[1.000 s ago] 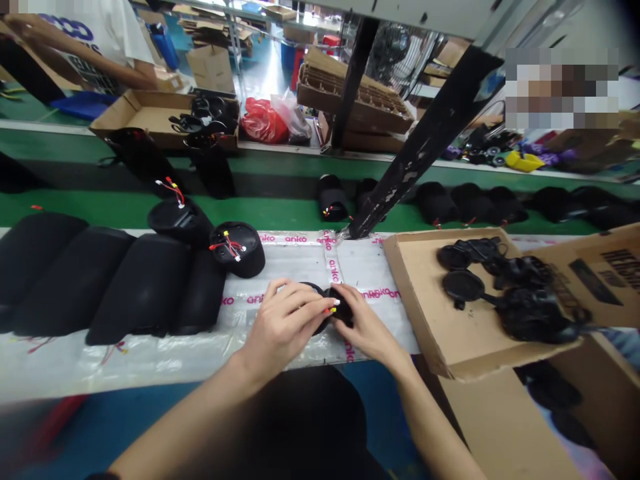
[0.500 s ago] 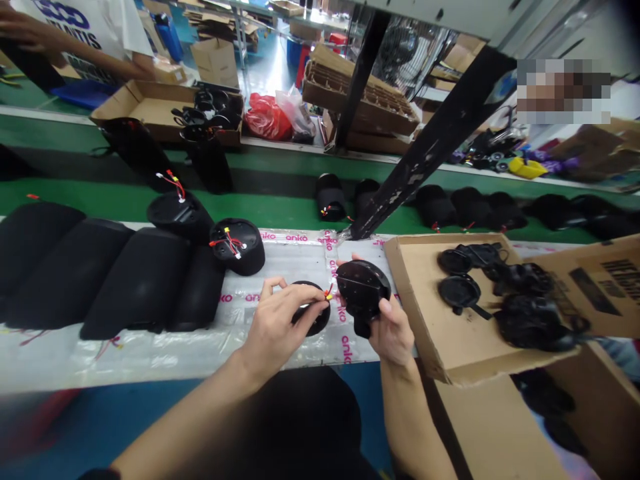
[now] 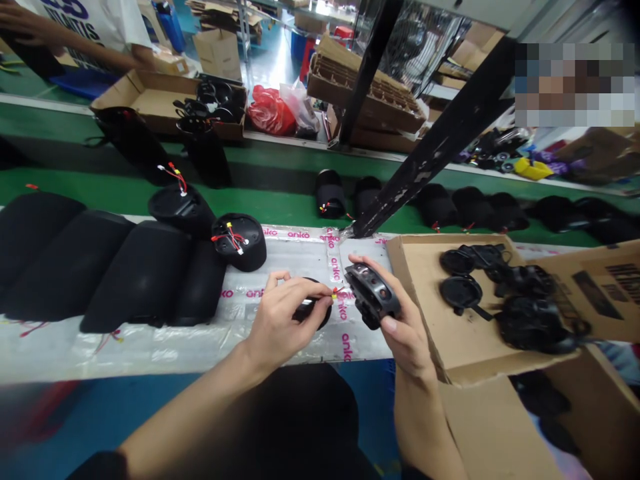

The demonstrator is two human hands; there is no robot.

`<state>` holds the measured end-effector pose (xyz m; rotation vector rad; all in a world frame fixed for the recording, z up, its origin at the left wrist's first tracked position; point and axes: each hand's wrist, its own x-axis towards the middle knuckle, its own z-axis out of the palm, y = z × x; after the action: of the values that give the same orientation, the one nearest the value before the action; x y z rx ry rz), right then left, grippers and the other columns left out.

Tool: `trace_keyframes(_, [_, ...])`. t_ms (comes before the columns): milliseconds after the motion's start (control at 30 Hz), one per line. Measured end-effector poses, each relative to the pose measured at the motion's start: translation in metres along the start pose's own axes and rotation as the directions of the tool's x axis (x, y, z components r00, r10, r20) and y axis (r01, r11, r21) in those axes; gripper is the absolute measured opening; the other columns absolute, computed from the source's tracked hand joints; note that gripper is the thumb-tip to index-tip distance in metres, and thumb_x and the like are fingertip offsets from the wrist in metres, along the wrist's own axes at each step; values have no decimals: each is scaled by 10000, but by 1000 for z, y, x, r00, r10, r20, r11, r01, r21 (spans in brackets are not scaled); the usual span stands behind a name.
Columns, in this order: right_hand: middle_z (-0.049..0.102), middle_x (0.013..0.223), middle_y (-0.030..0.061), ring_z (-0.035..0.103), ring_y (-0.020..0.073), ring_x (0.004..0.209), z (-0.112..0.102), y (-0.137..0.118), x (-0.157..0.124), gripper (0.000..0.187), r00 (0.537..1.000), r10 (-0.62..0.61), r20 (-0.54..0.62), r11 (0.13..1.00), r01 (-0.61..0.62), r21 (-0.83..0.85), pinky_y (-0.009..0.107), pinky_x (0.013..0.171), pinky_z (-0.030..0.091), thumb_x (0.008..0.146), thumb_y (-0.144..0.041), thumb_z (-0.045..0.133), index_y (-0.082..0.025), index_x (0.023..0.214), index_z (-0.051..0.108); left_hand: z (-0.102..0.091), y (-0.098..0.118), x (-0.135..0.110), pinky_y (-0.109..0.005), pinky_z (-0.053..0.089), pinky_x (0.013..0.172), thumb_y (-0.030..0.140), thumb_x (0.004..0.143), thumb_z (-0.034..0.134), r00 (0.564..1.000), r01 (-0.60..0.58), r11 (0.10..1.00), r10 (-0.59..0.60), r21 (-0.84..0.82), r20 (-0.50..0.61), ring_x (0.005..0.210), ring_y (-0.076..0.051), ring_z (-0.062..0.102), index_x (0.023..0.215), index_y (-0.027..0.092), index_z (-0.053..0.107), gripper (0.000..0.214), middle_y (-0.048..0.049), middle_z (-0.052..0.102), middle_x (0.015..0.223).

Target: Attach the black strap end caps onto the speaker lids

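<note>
My left hand [image 3: 287, 317] pinches a small wire connector [image 3: 335, 293] with red and yellow ends between thumb and fingertips. Beneath it stands a black cylinder [image 3: 323, 319], mostly covered by that hand. My right hand [image 3: 407, 327] grips a round black plastic cap [image 3: 375, 293], tilted so that its side with several holes shows. The cap is just right of the connector; whether a wire links them I cannot tell. Left of my hands, another black cylinder [image 3: 243, 243] stands upright with red and white wires on its end.
Several black fabric-covered cylinders [image 3: 135, 267] lie at the left of the plastic-covered bench [image 3: 300, 250]. A cardboard box [image 3: 415, 267] of black caps stands at the right. A slanted black post [image 3: 425, 157] rises behind. Across the green conveyor [image 3: 280, 193], a person's arm [image 3: 100, 57] shows.
My right hand has turned the cap from its flat face to its holed side and shifted slightly right. My left hand keeps its pinch on the connector, moved slightly right.
</note>
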<state>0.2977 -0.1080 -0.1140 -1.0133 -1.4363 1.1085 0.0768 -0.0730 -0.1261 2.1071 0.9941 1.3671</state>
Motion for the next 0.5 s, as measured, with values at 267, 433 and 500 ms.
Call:
trace_keyframes(267, [512, 1734, -22, 388, 362, 1660, 0, -4, 2, 625, 997, -71, 36, 991, 75, -112, 626, 1393, 242, 1030, -564, 649, -426, 1630, 537, 1, 2, 1, -398, 449, 898, 147, 1013, 718, 1000, -25, 1000, 25, 11, 5, 809, -170, 806, 1008, 224, 717, 77, 13, 857, 934])
trace_keyframes(433, [524, 1725, -22, 392, 365, 1657, -2, -6, 6, 621, 995, -55, 84, 991, 65, -121, 627, 1392, 238, 1024, -572, 657, -426, 1618, 554, 1, 1, 2, -386, 443, 881, 138, 1003, 735, 999, -42, 999, 42, -8, -7, 806, -165, 808, 1010, 214, 719, 78, 16, 849, 924])
trace_keyframes(500, [563, 1695, 4, 433, 382, 1630, -3, -6, 7, 619, 993, -7, 119, 992, 22, -122, 638, 1382, 253, 1010, -583, 670, -394, 1595, 594, 1, 0, 1, -389, 451, 885, 139, 1006, 729, 999, -45, 999, 45, -9, -21, 812, -171, 812, 1018, 214, 721, 77, 7, 856, 937])
